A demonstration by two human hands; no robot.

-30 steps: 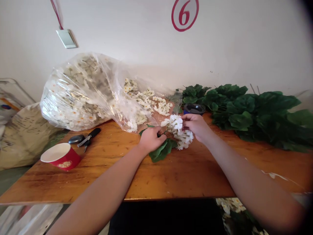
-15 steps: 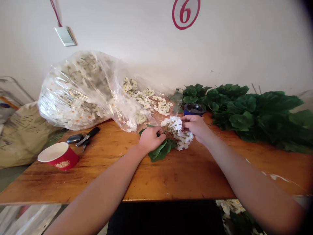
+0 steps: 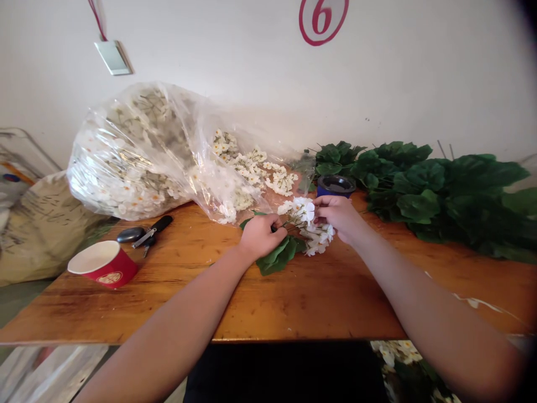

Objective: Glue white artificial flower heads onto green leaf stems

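My left hand is closed around the stem of an artificial flower, whose green leaves spread out below and behind the fingers. White blossoms on thin stalks fan out to the right of that hand. At the upper right of this cluster, the bent fingers of my right hand pinch a white blossom. The fingertips are partly hidden by petals. Just beyond the right hand stands a dark blue container with a black rim.
A clear plastic bag of white flowers lies at the back left, with loose flower sprays by its mouth. Green leaf stems are heaped at the right. A red paper cup and keys sit on the wooden table.
The view has shifted slightly, so everything sits a little further right and higher. Both hands keep their hold on the flower, with hardly any movement.
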